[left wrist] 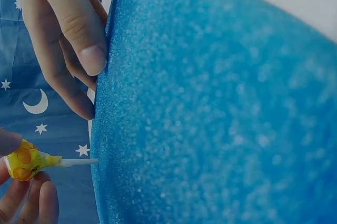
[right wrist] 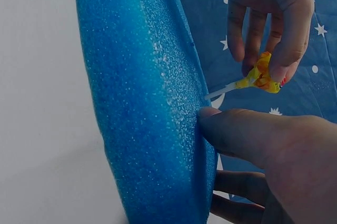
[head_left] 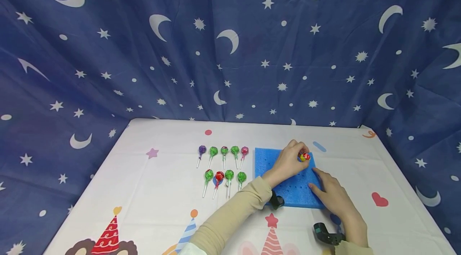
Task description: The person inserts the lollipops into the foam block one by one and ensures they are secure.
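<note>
My left hand pinches a lollipop in a yellow and red wrapper above the far right part of a blue foam board. In the left wrist view the white stick of this lollipop points at the board, its tip at the surface. Small dark holes dot the board. My right hand rests at the board's right edge, thumb on top and fingers fairly straight. The right wrist view shows the right hand's thumb touching the foam near the stick.
Left of the board, several wrapped lollipops lie in two rows: a far row with a purple lollipop and a pink lollipop, and a near row with a red lollipop among green ones. A white patterned tablecloth covers the table; a blue star-print curtain hangs behind.
</note>
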Demonstrator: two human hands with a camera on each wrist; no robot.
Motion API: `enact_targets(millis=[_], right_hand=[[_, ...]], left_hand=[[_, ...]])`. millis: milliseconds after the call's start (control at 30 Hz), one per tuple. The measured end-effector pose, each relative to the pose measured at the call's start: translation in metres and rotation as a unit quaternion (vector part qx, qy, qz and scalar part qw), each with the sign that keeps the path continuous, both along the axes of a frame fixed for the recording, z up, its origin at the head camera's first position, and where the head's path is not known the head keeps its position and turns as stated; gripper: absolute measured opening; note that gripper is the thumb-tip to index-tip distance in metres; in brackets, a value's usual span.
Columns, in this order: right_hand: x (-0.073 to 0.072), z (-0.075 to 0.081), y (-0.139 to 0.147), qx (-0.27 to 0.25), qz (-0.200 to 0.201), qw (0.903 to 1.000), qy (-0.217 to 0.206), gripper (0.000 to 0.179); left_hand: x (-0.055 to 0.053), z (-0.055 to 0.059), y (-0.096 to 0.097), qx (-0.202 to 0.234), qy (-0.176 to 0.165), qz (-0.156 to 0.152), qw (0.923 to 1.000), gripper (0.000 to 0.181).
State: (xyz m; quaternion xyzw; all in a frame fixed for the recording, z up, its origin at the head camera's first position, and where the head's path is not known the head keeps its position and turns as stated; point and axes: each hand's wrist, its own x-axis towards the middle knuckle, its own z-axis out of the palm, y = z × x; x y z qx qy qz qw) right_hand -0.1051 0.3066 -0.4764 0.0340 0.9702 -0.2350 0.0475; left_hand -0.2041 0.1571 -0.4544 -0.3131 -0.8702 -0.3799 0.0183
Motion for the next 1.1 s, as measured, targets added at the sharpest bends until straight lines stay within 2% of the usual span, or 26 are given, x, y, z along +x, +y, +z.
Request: enact_targets(millis=[267, 500, 633, 867, 1100], right_hand=[[0.000, 0.000, -0.001, 0.002, -0.001, 1.0000, -0.003, 0.069], [0.001, 0.001, -0.002, 0.002, 0.000, 1.0000, -0.001, 0.068], [0.001, 0.000, -0.002, 0.001, -0.001, 1.0000, 0.001, 0.067], [0.002, 0.001, -0.002, 0.005, 0.000, 1.0000, -0.001, 0.068], [0.001, 0.001, -0.003, 0.002, 0.002, 1.0000, -0.001, 0.067]], left_hand=[[0.002, -0.002, -0.004, 0.007, -0.018, 0.003, 0.9998, 0.025], [0.003, -0.004, -0.011, 0.023, -0.048, -0.001, 0.9986, 0.028], [0.005, -0.004, -0.016, 0.024, -0.051, -0.001, 0.9984, 0.030], [0.012, -0.002, -0.025, 0.025, -0.054, -0.001, 0.9982, 0.030], [0.021, -0.001, -0.038, 0.049, -0.081, 0.006, 0.9955, 0.031]])
